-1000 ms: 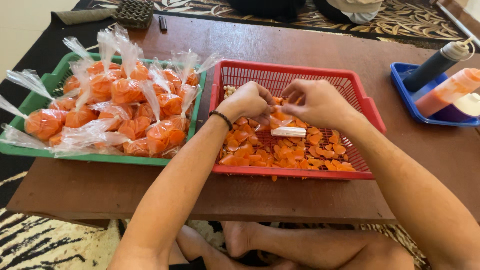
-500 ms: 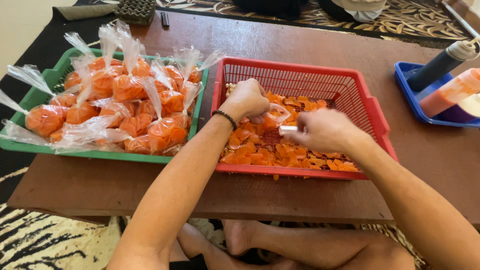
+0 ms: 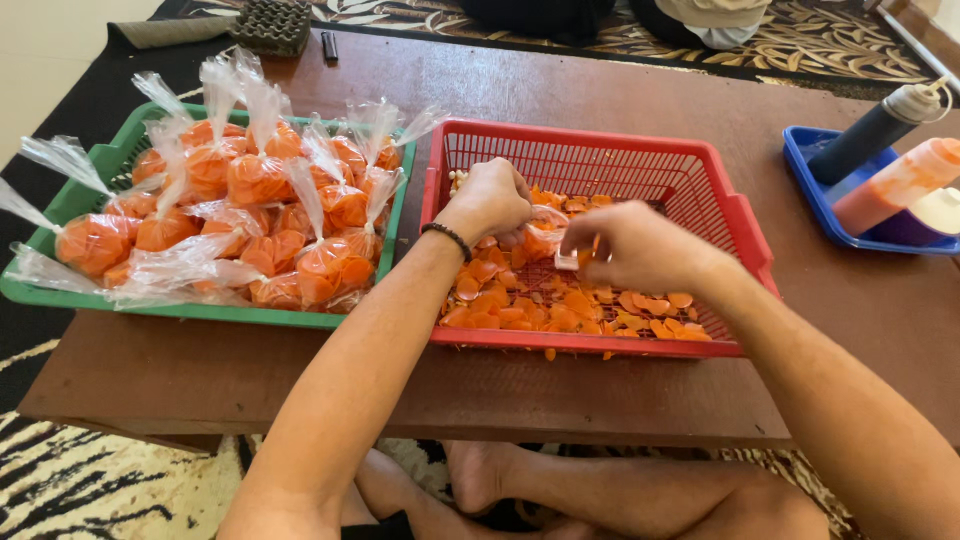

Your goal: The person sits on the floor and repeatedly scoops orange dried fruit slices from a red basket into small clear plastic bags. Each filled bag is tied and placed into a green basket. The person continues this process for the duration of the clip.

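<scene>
A red plastic basket (image 3: pixel 735 215) on the brown table holds loose orange chips (image 3: pixel 575 305). My left hand (image 3: pixel 492 200), with a dark band on its wrist, is shut on a small clear bag (image 3: pixel 543 232) part-filled with chips, held over the basket. My right hand (image 3: pixel 630 245) hovers beside it, pinching a small white scoop (image 3: pixel 567 261) with chips near the bag's mouth. A green basket (image 3: pixel 85 190) at the left is heaped with filled, tied clear bags of orange chips (image 3: pixel 255 180).
A blue tray (image 3: pixel 805 150) at the right edge carries a dark squeeze bottle (image 3: pixel 865 135) and an orange one (image 3: pixel 895 185). A grey egg-carton piece (image 3: pixel 270 22) and a small dark object (image 3: pixel 329 45) lie at the table's far side. My crossed legs show under the table.
My right hand dipped toward the near side of the red basket, then came back up to the bag with the scoop. My left hand stayed in place holding the bag.
</scene>
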